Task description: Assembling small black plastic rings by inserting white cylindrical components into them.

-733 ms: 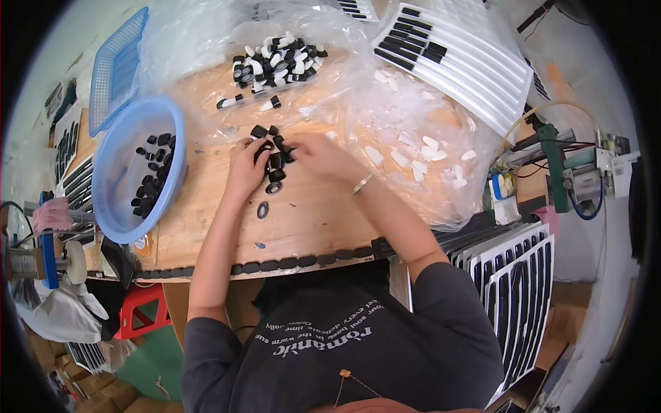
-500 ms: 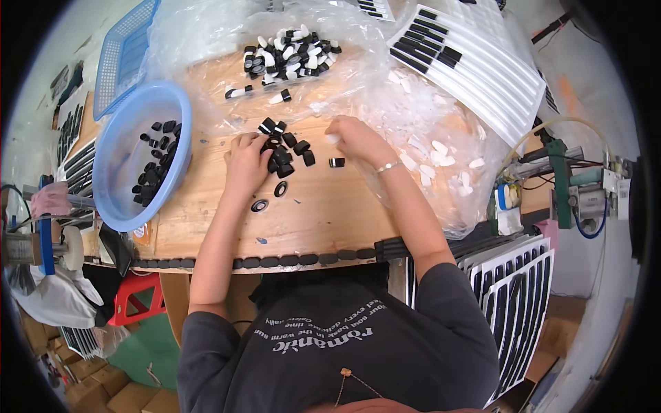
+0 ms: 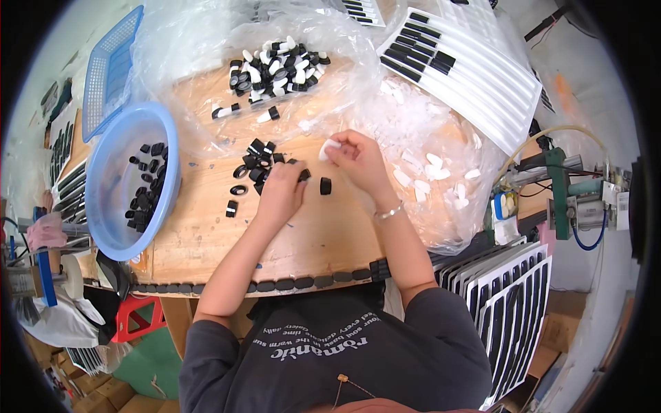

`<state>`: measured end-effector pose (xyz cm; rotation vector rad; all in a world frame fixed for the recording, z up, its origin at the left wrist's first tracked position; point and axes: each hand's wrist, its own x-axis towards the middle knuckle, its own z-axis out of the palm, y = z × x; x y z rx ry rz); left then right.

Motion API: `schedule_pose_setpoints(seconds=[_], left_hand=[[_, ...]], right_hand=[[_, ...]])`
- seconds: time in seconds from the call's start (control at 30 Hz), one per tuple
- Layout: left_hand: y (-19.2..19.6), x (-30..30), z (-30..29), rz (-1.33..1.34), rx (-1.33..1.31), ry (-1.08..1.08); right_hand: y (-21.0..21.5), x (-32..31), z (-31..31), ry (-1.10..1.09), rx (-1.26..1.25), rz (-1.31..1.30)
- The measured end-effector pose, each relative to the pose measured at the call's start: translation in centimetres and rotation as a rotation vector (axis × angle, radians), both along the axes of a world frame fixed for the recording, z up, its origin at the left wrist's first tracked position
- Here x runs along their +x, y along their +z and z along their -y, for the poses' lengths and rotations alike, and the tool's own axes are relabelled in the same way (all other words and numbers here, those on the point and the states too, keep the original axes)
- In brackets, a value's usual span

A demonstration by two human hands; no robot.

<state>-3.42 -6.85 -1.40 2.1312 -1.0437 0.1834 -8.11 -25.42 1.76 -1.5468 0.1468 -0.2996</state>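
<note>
From far away, I am seeing a dark grey T-shirt [image 3: 365,361], whose short sleeves [image 3: 447,318] are reaching near the elbows. White lettering [image 3: 320,349] is running across the chest in slightly curving lines, one being larger and bolder. A thin chain [image 3: 361,387] is carrying a small golden pendant [image 3: 342,378] over the shirt. The left hand [image 3: 281,191] and right hand [image 3: 363,165] are appearing bare; a pale, shiny bracelet [image 3: 387,211] is circling the right wrist.

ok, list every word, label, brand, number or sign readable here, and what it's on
Dark shirt: pale lettering across the chest; wording not copied here.
White label on the machine at right: too small to read.
Loose black piece near the right hand: no readable text.
</note>
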Motion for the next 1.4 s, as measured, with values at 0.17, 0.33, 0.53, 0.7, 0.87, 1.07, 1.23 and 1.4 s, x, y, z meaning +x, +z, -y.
schedule_pose_setpoints(seconds=[0.17, 0.33, 0.53, 0.7, 0.87, 1.07, 1.23, 1.4], left_hand=[[0.9, 0.3, -0.8, -0.294, -0.332, -0.006], [2.7, 0.0, -1.5, -0.273, -0.297, -0.065], [3.5, -0.4, -1.7, -0.253, -0.293, 0.057], [3.8, 0.0, -2.4, -0.118, -0.289, 0.007], [3.7, -0.2, -2.5, -0.103, -0.336, -0.007], [3.9, -0.4, -2.4, -0.094, -0.361, -0.001], [3.8, -0.2, -2.6, -0.022, -0.382, 0.038], [3.0, -0.5, -2.0, -0.665, -0.827, -0.079]], right_hand=[[0.0, -0.6, -2.3, 0.129, 0.300, -0.013], [0.2, -0.7, -3.4, 0.045, 0.063, 0.215], [0.9, -0.3, -3.8, 0.070, -0.533, 0.468], [1.2, -0.3, -4.0, 0.111, -0.837, 0.514], [0.7, -0.3, -4.6, 0.056, -0.619, 0.500], [0.3, -0.7, -4.8, 0.011, -0.830, 0.511], [0.0, -0.4, -4.9, 0.069, -0.559, 0.363], [-0.5, -0.8, -5.5, 0.175, 0.195, 0.062]])
